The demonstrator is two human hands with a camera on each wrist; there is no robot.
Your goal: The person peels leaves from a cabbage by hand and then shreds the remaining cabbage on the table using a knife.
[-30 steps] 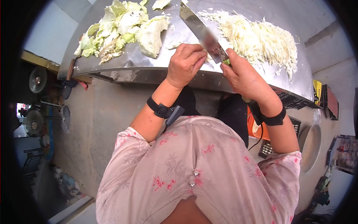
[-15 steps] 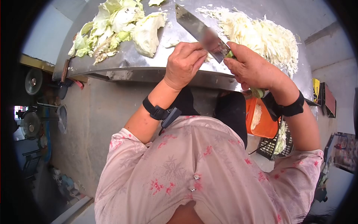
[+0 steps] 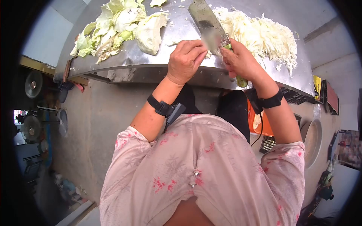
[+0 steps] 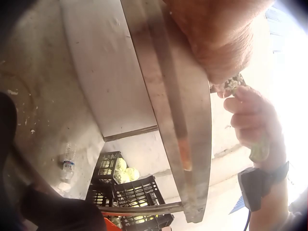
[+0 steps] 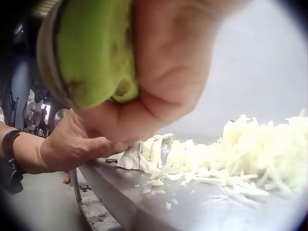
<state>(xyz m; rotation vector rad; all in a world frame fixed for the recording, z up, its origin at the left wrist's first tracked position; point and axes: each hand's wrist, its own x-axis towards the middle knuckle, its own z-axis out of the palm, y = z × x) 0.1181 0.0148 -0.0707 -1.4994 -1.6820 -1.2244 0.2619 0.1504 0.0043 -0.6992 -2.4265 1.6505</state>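
Observation:
In the head view my right hand (image 3: 243, 62) grips the green handle (image 3: 241, 81) of a broad knife, its blade (image 3: 206, 19) pointing up and left above the metal table. The left hand (image 3: 185, 60) has bent fingers and thumb drawn together beside the blade; whether they pinch anything is hidden. Small pale bits cling to the blade near the handle. Shredded cabbage (image 3: 264, 39) lies in a long heap right of the knife. In the right wrist view the green handle (image 5: 96, 53) fills the right hand's grip, with the left hand (image 5: 72, 144) beyond it.
Loose cabbage leaves (image 3: 124, 19) and a thick cabbage piece (image 3: 151, 34) lie on the table's (image 3: 132, 62) left side, near another handle (image 3: 67, 71) at the edge. Below the table stand black crates (image 4: 139, 195) with cabbages, an orange container (image 3: 267, 126) and a bottle (image 4: 68, 166).
The knife has turned more upright, and my right hand has shifted slightly left, its forearm drawn back in from the right. My left hand has stayed nearly in place beside the blade.

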